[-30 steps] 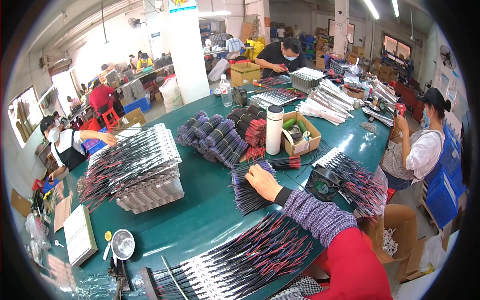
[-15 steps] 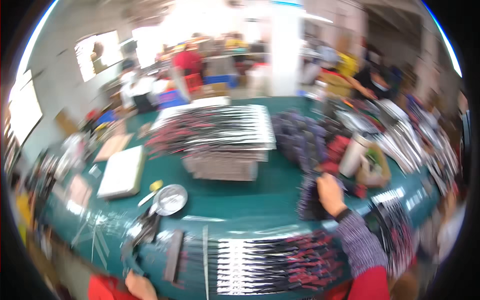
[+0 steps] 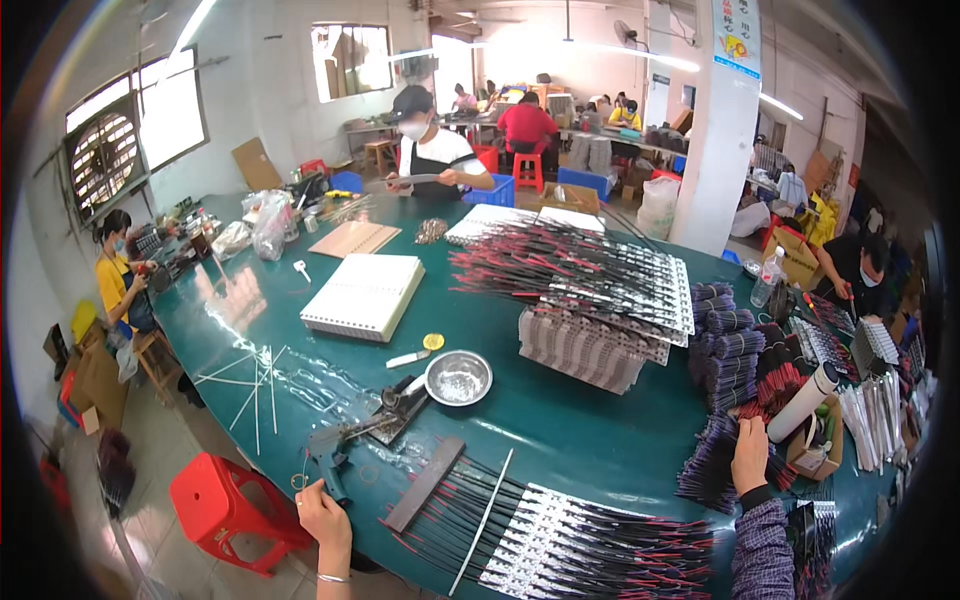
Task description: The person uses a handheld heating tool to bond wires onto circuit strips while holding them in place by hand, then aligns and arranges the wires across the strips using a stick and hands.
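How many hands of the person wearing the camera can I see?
2. The left hand is by the bluish handle at the edge of the green table; the right hand is at the dark wires near the white flask. Some fingertips may be hidden.

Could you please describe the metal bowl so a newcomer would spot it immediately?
On the large green table, find the thick white block. Below and right of it sits the metal bowl: round, open and silvery, unlike the dark tool beside it.
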Available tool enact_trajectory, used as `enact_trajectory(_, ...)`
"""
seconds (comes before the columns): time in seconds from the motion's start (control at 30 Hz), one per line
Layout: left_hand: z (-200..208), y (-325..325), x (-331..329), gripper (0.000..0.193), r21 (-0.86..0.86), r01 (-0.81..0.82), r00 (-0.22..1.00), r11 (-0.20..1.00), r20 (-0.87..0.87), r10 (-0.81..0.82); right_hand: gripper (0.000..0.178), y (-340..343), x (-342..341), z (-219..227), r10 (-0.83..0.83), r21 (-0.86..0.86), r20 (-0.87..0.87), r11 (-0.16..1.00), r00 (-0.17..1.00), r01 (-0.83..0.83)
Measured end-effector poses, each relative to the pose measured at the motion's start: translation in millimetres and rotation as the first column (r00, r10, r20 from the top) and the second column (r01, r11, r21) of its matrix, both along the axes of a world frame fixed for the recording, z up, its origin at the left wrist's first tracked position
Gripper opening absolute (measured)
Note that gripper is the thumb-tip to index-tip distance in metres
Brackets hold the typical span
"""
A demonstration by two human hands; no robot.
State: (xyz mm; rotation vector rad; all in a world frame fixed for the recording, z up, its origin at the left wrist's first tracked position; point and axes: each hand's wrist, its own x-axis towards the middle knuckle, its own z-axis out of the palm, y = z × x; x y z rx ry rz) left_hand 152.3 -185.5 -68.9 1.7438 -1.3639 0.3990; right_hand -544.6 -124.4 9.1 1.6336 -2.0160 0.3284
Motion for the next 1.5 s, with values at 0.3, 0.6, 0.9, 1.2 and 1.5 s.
enact_trajectory(0.3, 0.9, -1.1, -3.8, 0.018, 0.045, -0.008, 0.999, 0.999, -0.037, 0.01, 0.034, -2.5, 45.1, 54.6, 0.078, -0.02, 0.117, 0.997, 0.99, -0.076)
enact_trajectory(0.6, -2.9, -1.3, -2.0, 0.02, 0.06, 0.0, 0.999, 0.998, -0.037, 0.002, 0.004, -36.3, 146.5, 83.0, 0.464, 0.489, -0.347, 0.831, 0.815, -0.265)
enact_trajectory(0.9, -4.2, -0.2, -0.5, 0.02, 0.043, -0.006, 0.995, 0.999, -0.095, 0.01, 0.022, -72.7, 172.7, -13.3, 0.585, 0.805, -0.537, 0.57, 0.608, 0.162)
enact_trajectory(1.2, -7.1, -0.8, 0.1, 0.022, 0.09, 0.007, 0.984, 0.996, -0.18, 0.01, 0.011, -57.8, 166.8, -16.6, 0.47, 0.619, -0.355, 0.766, 0.808, -0.173)
enact_trajectory(1.5, -5.2, -5.8, 9.2, 0.034, 0.218, 0.016, 0.976, 0.976, -0.216, 0.032, 0.015, -77.7, 204.1, -10.5, 0.612, 0.798, -0.52, 0.597, 0.596, 0.083)
